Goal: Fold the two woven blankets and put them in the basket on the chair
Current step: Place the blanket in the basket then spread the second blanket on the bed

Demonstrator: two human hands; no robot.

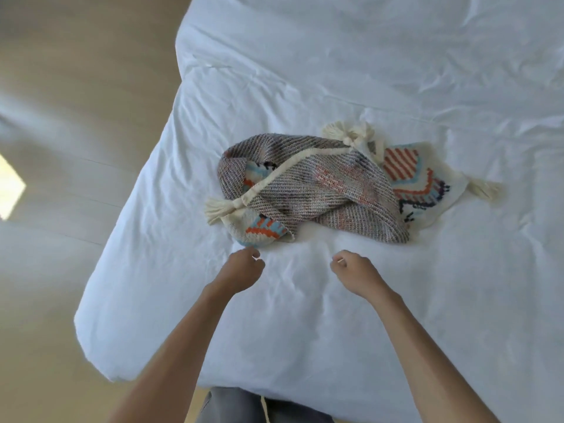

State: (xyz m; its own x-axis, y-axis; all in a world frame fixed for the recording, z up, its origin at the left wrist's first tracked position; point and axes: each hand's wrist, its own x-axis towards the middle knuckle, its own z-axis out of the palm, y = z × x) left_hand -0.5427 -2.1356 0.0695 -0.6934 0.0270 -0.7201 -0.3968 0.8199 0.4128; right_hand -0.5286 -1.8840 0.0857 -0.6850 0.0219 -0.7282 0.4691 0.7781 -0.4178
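Head view, looking down at a bed (396, 71) with a creased white sheet.

Woven blanket heap (311, 190): lies crumpled and unfolded near the middle of the bed, on the sheet. Top layer is a grey-brown diagonal weave with a cream border strip running across it. Beneath and to the right, a cream face with orange, light blue and dark stitched pattern shows. Cannot tell whether the heap is one blanket or two. Cream tassels stick out at the left (221, 209), top (351, 132) and right (485, 190) corners.

Left hand (241, 271): over the sheet just below the heap's near left corner, fingers curled in toward the palm, nothing held. Close to the fabric, but contact is not visible.

Right hand (355, 271): over the sheet below the heap's near edge, apart from it, fingers curled in with the thumb against the forefinger, nothing held.

Both forearms are bare and reach forward from the bottom of the view.

Other: beige floor (76, 71) to the left of the bed, with a bright patch of light (9, 187) at the far left edge. Grey trousers (238, 404) show at the bottom edge.
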